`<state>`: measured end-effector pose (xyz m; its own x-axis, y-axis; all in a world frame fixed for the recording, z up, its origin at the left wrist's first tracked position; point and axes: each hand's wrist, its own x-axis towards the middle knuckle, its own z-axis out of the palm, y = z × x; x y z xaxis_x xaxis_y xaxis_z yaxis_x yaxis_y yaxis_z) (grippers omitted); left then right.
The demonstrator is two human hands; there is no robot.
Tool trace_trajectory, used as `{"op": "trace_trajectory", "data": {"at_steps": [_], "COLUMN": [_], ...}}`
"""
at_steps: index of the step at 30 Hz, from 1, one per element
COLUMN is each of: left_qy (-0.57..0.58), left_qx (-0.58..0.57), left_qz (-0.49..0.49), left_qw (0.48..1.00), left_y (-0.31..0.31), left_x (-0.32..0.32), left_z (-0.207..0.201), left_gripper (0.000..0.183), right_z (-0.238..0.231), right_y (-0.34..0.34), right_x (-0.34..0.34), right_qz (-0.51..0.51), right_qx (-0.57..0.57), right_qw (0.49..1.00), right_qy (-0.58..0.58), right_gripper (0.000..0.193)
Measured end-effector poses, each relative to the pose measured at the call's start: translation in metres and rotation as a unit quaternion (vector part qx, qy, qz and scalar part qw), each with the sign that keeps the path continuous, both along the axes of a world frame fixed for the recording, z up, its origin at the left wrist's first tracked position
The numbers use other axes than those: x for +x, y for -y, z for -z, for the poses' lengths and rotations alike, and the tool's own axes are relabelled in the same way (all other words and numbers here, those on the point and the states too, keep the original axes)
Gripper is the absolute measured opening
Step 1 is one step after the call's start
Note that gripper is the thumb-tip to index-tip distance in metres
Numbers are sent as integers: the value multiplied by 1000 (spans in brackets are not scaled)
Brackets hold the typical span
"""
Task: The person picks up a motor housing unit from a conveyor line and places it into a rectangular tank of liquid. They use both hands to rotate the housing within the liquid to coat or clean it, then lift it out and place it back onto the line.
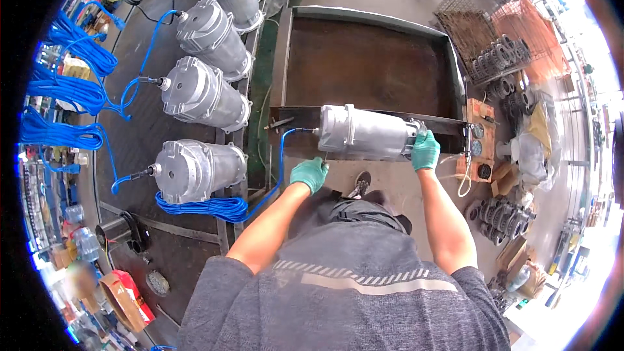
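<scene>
A silver cylindrical pump motor lies on its side across the near part of a steel trough. From its left end a blue cable runs down to a coiled blue bundle. My right hand, in a green glove, is closed on the motor's open right end, around the metal parts there. Below the motor's left end is my left hand, gloved too. Its fingers are closed; what they hold, if anything, is too small to make out.
Several similar silver motors with blue cables line the bench at left. Right of the trough stand an orange block with fittings, a wire basket and stacked metal rings. A cardboard box sits at lower left.
</scene>
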<state>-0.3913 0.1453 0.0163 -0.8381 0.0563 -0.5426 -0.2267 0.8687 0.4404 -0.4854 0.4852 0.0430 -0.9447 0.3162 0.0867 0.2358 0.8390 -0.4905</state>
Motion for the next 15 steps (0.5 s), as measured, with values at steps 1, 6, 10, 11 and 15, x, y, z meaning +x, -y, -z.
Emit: {"op": "trace_trajectory", "data": {"at_steps": [1, 6, 10, 11, 15], "left_qy": [-17, -17, 8, -3, -4], "left_qx": [30, 43, 1, -9, -4], "left_qz": [15, 69, 22, 31, -83], "left_qw": [999, 997, 1000, 999, 997], "left_y": [0, -31, -39, -35, -28], "left_x": [-2, -16, -13, -9, -5], "left_z": [13, 21, 22, 20, -69], "left_gripper": [43, 48, 54, 56, 51], "right_z": [2, -11, -13, 3, -20], "right_y": [-1, -6, -10, -22, -22], "right_x": [2, -9, -17, -22, -16], "right_qz": [-3, -34, -54, -78, -67], "right_qx": [-4, 21, 32, 56, 13], "right_qw": [1000, 999, 997, 994, 995], "right_qy": [-5, 30, 46, 50, 70], "right_gripper": [51, 51, 52, 51, 52]}}
